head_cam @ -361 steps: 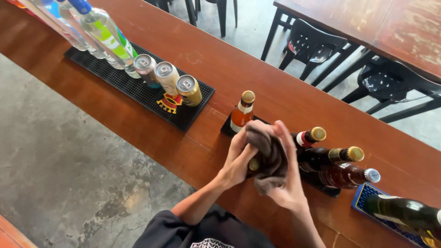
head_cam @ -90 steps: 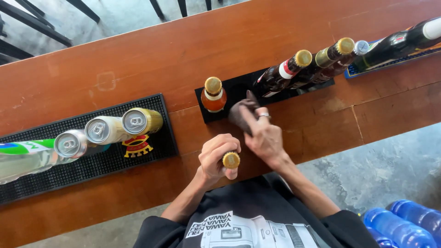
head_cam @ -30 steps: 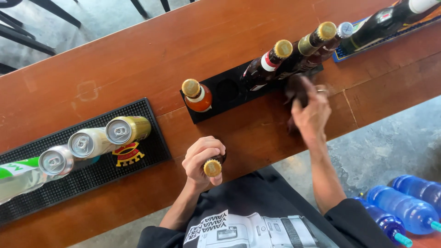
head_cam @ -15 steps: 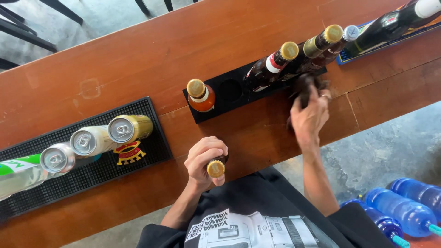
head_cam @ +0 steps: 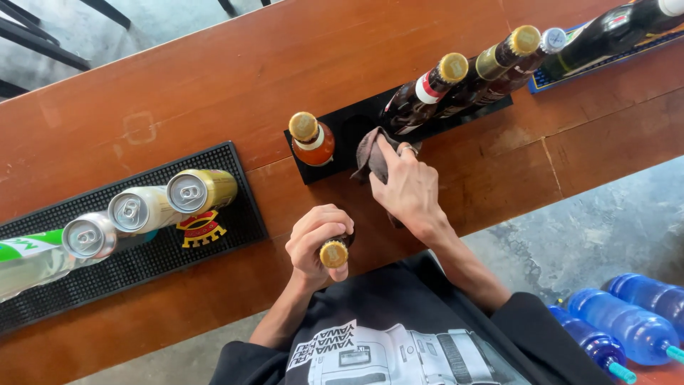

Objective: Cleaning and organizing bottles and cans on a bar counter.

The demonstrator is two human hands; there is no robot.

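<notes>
My left hand [head_cam: 315, 239] grips a brown bottle with a gold cap [head_cam: 333, 254], held upright near the counter's front edge. My right hand [head_cam: 407, 189] presses a dark brown cloth [head_cam: 369, 153] onto the black bar mat [head_cam: 354, 128], in the gap between an orange bottle with a gold cap [head_cam: 311, 139] and a dark bottle with a red and white neck label [head_cam: 422, 96]. Most of the cloth is hidden under my fingers.
More bottles [head_cam: 499, 64] lean along the black mat toward a blue mat [head_cam: 563, 75] at right. A ribbed black mat [head_cam: 142, 257] at left carries three cans [head_cam: 135, 210] and a clear bottle. The wooden counter [head_cam: 214, 78] runs across; blue water bottles [head_cam: 630, 328] lie on the floor.
My right hand with the cloth has moved left along the black mat, from the far bottles to the gap beside the orange bottle. My left hand still holds its bottle.
</notes>
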